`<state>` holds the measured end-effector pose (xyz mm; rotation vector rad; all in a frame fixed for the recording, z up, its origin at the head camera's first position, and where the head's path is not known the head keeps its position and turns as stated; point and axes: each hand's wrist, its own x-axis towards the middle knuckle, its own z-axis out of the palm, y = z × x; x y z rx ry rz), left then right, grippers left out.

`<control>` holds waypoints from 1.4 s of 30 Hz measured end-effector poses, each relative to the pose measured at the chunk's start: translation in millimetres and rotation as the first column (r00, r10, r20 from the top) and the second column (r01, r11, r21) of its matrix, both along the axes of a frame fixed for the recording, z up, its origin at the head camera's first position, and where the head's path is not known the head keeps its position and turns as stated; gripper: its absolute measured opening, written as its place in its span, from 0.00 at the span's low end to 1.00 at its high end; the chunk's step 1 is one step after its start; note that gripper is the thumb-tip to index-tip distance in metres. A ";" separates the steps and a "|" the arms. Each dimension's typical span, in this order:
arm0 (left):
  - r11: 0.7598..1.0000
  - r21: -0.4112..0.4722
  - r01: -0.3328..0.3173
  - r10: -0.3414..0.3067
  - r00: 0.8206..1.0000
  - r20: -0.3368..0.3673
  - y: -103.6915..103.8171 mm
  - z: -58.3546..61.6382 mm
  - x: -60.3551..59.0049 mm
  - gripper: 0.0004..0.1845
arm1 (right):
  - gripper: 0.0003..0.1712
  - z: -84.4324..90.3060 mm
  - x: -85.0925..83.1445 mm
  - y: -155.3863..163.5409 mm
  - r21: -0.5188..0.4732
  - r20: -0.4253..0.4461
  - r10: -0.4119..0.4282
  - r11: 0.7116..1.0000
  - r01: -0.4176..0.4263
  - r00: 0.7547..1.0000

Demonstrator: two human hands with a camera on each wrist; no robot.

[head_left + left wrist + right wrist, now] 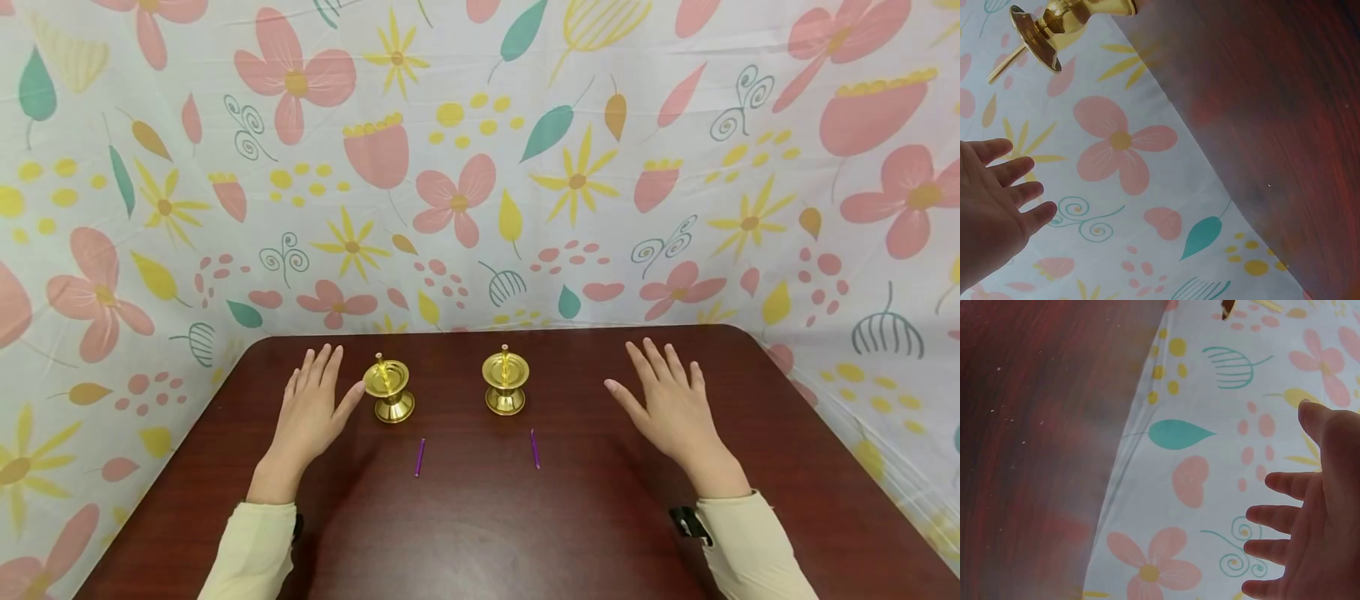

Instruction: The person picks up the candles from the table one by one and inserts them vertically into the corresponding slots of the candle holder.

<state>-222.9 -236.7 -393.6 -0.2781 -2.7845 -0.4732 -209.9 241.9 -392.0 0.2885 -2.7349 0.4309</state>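
Two brass oil lamps stand upright on the table, a left lamp (393, 407) and a right lamp (506, 402), each with a shallow dish and a thin central spike. In front of them lie two thin purple sticks, one on the left (420, 458) and one on the right (535, 450). My left hand (309, 412) is held out with straight, spread fingers, its thumb close to the left lamp; whether they touch I cannot tell. To the right of the right lamp, my right hand (670, 408) is likewise spread, holding nothing. The left wrist view shows the left lamp (1063, 19) partly cut off.
The dark reddish-brown table (480, 533) has rounded far corners. Behind it and along both sides hangs a white cloth (465, 275) printed with flowers and leaves. Dark straps show at both sleeve cuffs (742, 517).
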 end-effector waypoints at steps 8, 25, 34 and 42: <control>1.000 0.011 0.017 -0.017 0.999 -0.043 1.8 1.9 1.0 0.38 | 0.38 4.4 0.3 -5.3 -0.003 -0.053 0.017 1.000 -0.017 0.998; 0.995 0.028 0.092 -0.086 0.981 -0.173 4.6 5.8 2.3 0.31 | 0.29 16.4 -7.2 -38.0 -0.095 -0.265 0.136 0.981 -0.166 0.955; 0.993 0.043 0.106 -0.097 0.980 -0.172 5.6 6.5 0.5 0.32 | 0.29 21.3 -8.0 -58.9 -0.108 -0.303 0.195 0.966 -0.237 0.933; 0.993 0.049 0.110 -0.103 0.985 -0.138 8.6 5.5 -1.6 0.33 | 0.29 25.0 -6.9 -78.8 -0.108 -0.317 0.252 0.948 -0.299 0.914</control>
